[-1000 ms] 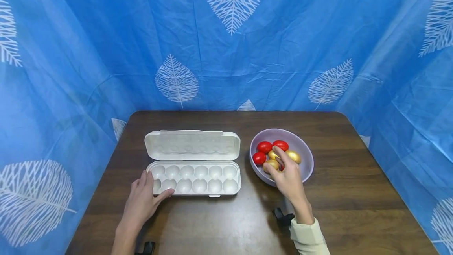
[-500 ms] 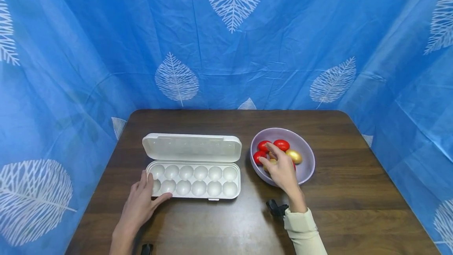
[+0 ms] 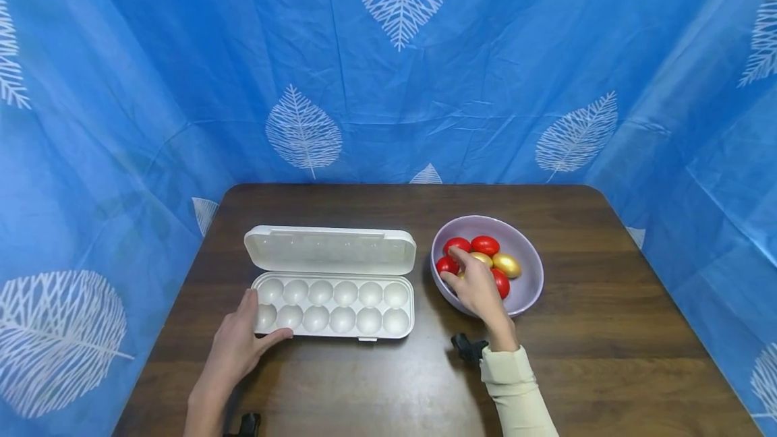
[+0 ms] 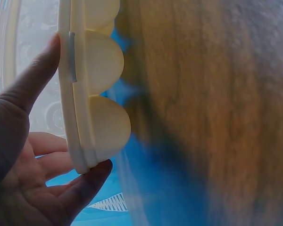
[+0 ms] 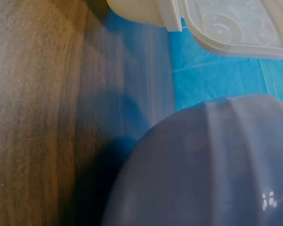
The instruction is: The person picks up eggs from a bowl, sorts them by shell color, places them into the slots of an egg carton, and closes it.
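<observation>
Left hand: it [image 3: 233, 344] holds the left end of the white egg box [image 3: 411, 309], thumb on the front edge, fingers round the end; the left wrist view shows the thumb against the rim and a fingertip at the lower corner.
Right hand: it [image 3: 484, 290] reaches down into the lilac bowl [image 3: 529, 272], thumb and forefinger parted. From the head camera they lie on either side of the leftmost red egg [image 3: 447, 265]; whether they touch or pinch it cannot be told (the right wrist camera sees only the bowl's outer wall, with a corner of the box beyond).
Egg box: on the table [image 3: 388, 390], left of the bowl, two rows of six cups facing up, the lid [image 3: 330, 253] raised behind them.
Bowl: right of the box and apart from it, holding four red eggs in all and some gold eggs [image 3: 506, 266], partly covered by the right hand.
Sleeve: pale, cuffed [image 3: 510, 373] at the right wrist, a black fitting [image 3: 469, 348] beside it.
Cloth: blue [image 3: 388, 113] with white leaf prints, hanging behind the dark wooden table and at both sides.
</observation>
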{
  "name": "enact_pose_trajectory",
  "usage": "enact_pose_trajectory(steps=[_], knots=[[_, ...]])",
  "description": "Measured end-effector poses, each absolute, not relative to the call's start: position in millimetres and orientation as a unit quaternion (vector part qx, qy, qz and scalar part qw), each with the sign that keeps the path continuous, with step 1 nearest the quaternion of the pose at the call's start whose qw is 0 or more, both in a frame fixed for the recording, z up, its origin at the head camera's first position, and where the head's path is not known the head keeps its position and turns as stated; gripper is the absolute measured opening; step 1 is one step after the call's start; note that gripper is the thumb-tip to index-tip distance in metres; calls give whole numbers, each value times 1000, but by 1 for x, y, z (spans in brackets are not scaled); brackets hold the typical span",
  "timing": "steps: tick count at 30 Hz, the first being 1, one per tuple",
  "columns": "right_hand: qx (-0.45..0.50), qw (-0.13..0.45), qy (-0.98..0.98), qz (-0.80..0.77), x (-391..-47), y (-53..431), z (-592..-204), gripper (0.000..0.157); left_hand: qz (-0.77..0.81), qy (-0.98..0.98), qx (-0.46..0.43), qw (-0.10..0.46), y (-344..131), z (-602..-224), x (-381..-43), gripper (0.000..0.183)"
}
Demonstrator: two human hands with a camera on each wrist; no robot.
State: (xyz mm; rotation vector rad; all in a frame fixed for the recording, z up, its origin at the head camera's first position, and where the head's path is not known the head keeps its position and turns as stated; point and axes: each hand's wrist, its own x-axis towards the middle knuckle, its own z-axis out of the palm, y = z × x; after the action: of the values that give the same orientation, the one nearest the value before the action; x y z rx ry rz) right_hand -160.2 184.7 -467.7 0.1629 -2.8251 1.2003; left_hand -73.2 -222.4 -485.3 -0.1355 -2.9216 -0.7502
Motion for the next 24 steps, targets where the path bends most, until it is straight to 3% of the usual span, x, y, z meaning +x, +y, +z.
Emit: enact_pose_trajectory(steps=[18, 24], knots=[[44, -11, -946, 321, -175, 173, -467, 58, -270, -963, -5, -2, -226, -480, -73, 109], [42, 3, -955, 295, -177, 172, -467, 53, -270, -963, -7, -1, -226, -481, -74, 110]])
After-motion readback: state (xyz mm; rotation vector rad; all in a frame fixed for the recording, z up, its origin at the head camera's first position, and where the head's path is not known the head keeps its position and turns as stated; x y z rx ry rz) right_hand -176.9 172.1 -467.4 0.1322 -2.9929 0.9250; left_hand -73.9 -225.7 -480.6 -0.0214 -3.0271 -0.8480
